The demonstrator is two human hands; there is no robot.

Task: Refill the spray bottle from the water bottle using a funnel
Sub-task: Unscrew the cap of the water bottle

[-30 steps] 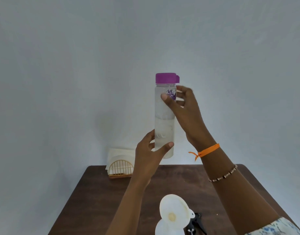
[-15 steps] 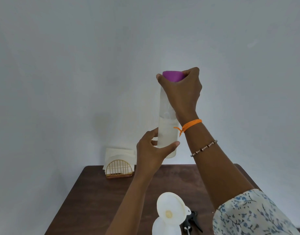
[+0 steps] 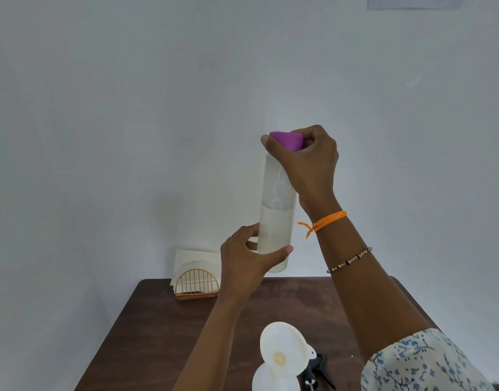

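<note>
- tall clear frosted plastic water bottle (image 3: 276, 218) held upright in the air above the far part of the dark brown wooden worktop (image 3: 163, 328), roughly half full of water
- left hand (image 3: 248, 263) gripping the bottle's lower part, thumb across the front, fingers curled round the back
- right hand (image 3: 307, 162) curled over the purple plastic cap (image 3: 287, 140) on top of the bottle, fingers and thumb wrapped round it, cap on the neck
- orange string band (image 3: 327, 221) and beaded bracelet (image 3: 349, 259) on the right wrist, blue-flowered white sleeve (image 3: 423, 362) further up the arm
- white plastic funnel (image 3: 282, 351) sitting in the neck of the white translucent spray bottle (image 3: 273, 380), below the water bottle at the near edge of the worktop
- black spray trigger head (image 3: 317, 368) lying on the worktop just right of the spray bottle
- gold wire napkin holder with white napkins (image 3: 196, 277) at the far edge of the worktop, left of and below the water bottle, against the pale wall
</note>
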